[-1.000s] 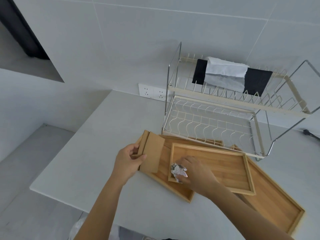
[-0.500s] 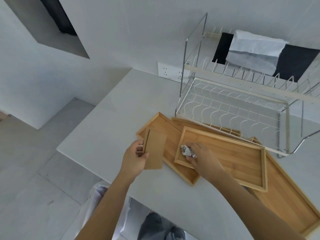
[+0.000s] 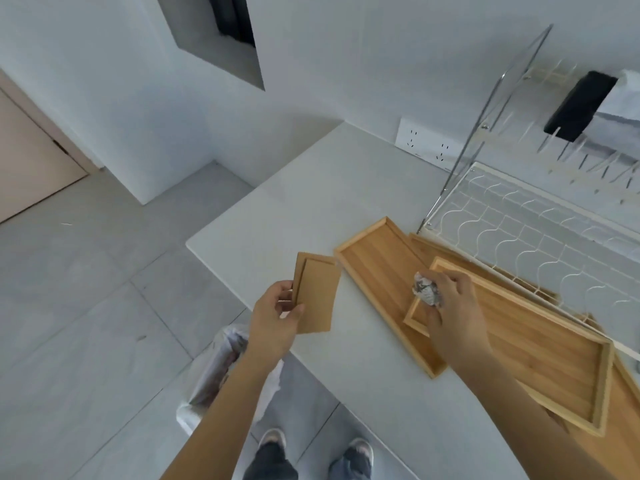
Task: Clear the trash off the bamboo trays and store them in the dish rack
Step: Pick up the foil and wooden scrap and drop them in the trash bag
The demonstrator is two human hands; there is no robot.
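- The bin (image 3: 221,372), lined with a white bag, stood on the floor at the left, below the worktop (image 3: 311,188) edge and under the left forearm. Judged from the task, the trash was bound for it, so the coming move ran leftward and down from the trays.
- The left hand (image 3: 273,323) hovered over the worktop's near-left edge with its fingers (image 3: 285,296) clamped on a small bamboo tray (image 3: 315,296). That tray was held tilted, underside toward the camera, its long axis roughly upright in the view, clear of the worktop. This hand was the nearer one to the bin.
- A long narrow tray (image 3: 377,271) lay flat on the worktop, long axis running from far-left to near-right.
- A crumpled ball of foil (image 3: 424,289) sat in the right hand's grip, over the near-left corner of a medium tray (image 3: 540,355) that rested across the narrow one. Whether the ball had lifted clear of the tray floor I could not tell.
- The right hand (image 3: 450,306) had its fingers (image 3: 446,284) closed around the ball from above and from the right. The ball lay on the bin side of the palm, so the hand probably had to carry it across the narrow tray and past the left hand.
- A larger tray (image 3: 627,403) lay underneath at the right edge.
- The dish rack (image 3: 519,230) stood beyond the trays at the right, its lower wire shelf bare where visible, a dark cloth (image 3: 578,105) on the upper tier.
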